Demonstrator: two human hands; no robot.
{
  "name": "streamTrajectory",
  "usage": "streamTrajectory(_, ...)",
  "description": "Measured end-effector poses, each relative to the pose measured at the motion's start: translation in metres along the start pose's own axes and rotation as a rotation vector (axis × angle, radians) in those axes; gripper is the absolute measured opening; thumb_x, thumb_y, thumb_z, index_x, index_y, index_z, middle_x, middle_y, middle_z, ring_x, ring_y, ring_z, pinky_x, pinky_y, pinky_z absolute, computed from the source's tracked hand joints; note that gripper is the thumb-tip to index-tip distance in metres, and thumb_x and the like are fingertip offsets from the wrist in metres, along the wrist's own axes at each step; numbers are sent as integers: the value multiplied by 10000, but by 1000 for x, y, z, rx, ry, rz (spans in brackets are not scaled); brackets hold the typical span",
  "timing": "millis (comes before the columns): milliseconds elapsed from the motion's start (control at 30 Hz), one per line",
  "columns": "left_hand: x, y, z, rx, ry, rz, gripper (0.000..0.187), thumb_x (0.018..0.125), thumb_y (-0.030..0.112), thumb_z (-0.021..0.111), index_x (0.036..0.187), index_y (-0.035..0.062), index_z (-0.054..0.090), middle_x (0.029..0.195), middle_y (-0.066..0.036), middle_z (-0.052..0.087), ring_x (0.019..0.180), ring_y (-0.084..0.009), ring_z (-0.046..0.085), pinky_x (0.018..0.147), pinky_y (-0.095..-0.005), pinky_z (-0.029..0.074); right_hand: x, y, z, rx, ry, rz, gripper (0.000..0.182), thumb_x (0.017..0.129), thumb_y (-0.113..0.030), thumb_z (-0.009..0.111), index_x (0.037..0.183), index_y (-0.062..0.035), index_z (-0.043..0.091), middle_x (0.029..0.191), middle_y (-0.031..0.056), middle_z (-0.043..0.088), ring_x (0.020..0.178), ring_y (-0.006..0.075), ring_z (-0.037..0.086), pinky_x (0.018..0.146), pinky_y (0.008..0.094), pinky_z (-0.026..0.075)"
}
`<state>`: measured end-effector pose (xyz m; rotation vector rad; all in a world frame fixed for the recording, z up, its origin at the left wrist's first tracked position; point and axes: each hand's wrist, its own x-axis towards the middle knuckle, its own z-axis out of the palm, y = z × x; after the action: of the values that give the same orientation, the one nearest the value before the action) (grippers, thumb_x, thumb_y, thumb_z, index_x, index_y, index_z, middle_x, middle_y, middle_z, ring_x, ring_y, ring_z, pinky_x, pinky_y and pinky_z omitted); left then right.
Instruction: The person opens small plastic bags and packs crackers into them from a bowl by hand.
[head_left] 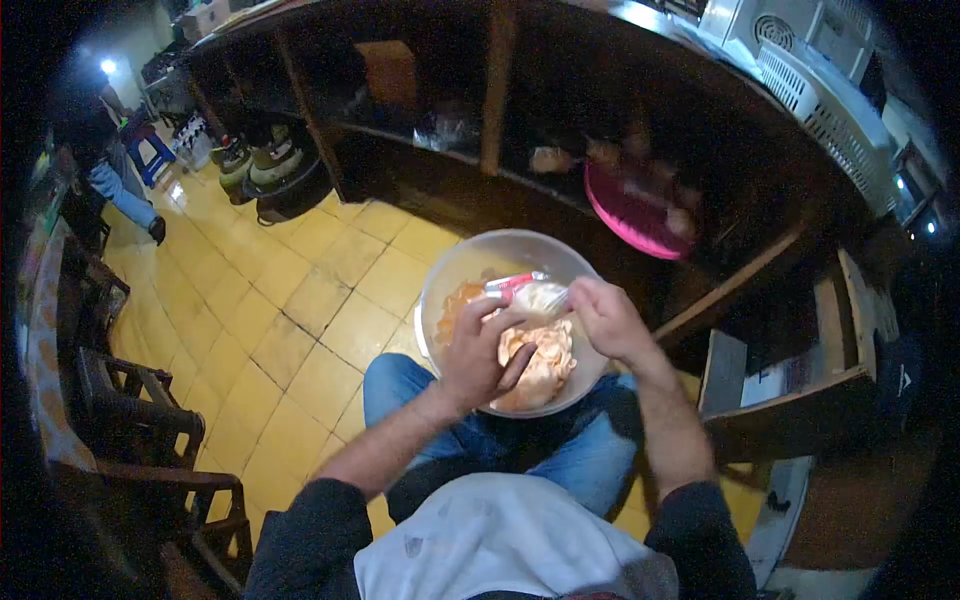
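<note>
Bowl of clear plastic [450, 275], holding orange crackers [540, 365], rests on my lap in blue jeans [400, 385]. My left hand [480, 350] and right hand [610, 320] both pinch a small red-and-white sachet [525, 292] above it.

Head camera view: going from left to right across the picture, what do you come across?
Blue stool → dark wooden chairs → stacked pots on the floor → left hand → small packet → right hand → pink basket → open wooden drawer.
</note>
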<state>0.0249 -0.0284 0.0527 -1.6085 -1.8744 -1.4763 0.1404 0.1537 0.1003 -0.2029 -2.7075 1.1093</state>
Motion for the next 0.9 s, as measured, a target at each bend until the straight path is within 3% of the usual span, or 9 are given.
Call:
streamTrajectory(67, -14, -13, 14, -227, -95, -242, 338, 881, 256, 626, 1138, 49, 549, 1172, -150, 528, 1096, -266, 515, 924, -403, 432, 12, 3, 18, 244, 619, 119, 218, 941, -186, 463, 829, -22, 554, 741, 204, 590, 698, 311, 606, 643, 385, 464)
streamTrajectory(167, -7, -6, 36, -1155, -198, -1081, 513, 995, 480, 350, 1170, 42, 550, 1133, -82, 578, 978, -169, 541, 855, -325, 446, 18, 19, 76, -174, 434, -126, 150, 878, -122, 468, 889, -7, 564, 696, 220, 587, 641, 391, 596, 599, 504, 459)
streamTrajectory(200, -9, -14, 46, -1154, -97, -851, 477, 997, 448, 381, 1128, 35, 580, 1065, -80, 608, 943, -155, 559, 812, -310, 467, 17, -19, 80, -383, 298, 58, 164, 839, -90, 459, 917, -10, 579, 729, 243, 597, 687, 429, 600, 640, 548, 463)
streamTrajectory(333, -17, -40, 50, -1158, -23, -1089, 414, 1011, 364, 373, 1081, 23, 597, 1073, -87, 617, 977, -178, 576, 857, -342, 467, 19, 7, 102, -444, 36, 104, 181, 833, -97, 460, 944, -8, 572, 744, 249, 600, 700, 429, 605, 664, 537, 473)
streamTrajectory(467, -24, -57, 55, -1212, 19, -1196, 348, 997, 331, 416, 1063, 51, 612, 1020, -79, 626, 947, -188, 586, 826, -357, 479, 16, 43, 123, 26, 138, 39, 186, 939, -133, 439, 848, -8, 541, 804, 207, 620, 758, 279, 623, 670, 416, 481)
streamTrajectory(533, -17, -56, 50, -1231, -6, -1228, 326, 982, 325, 441, 1034, 53, 612, 984, -72, 625, 876, -191, 601, 780, -361, 492, 17, 32, 122, 825, 426, 255, 177, 949, -90, 430, 835, -25, 549, 809, 158, 598, 763, 189, 587, 662, 359, 467)
streamTrajectory(600, -16, -63, 51, -1057, -264, -1222, 350, 973, 353, 454, 1011, 43, 613, 904, -55, 626, 787, -167, 603, 687, -329, 503, 16, 52, 129, 685, 532, 214, 115, 915, -55, 489, 824, -51, 559, 744, 132, 599, 708, 204, 599, 624, 350, 460)
streamTrajectory(700, -10, -75, 36, -1008, -453, -1168, 332, 958, 318, 486, 1063, 24, 601, 899, -56, 607, 778, -159, 592, 662, -319, 511, 4, 29, 102, -505, 388, -171, 65, 771, -41, 555, 815, -86, 571, 679, 76, 615, 677, 273, 613, 651, 399, 446)
streamTrajectory(900, 3, -97, 24, -294, -943, -684, 265, 909, 191, 532, 1082, 1, 602, 920, -153, 649, 780, -223, 630, 699, -370, 526, 4, 11, 96, -811, 136, -279, 75, 793, -141, 532, 820, -106, 592, 805, 67, 609, 817, 242, 600, 769, 423, 392)
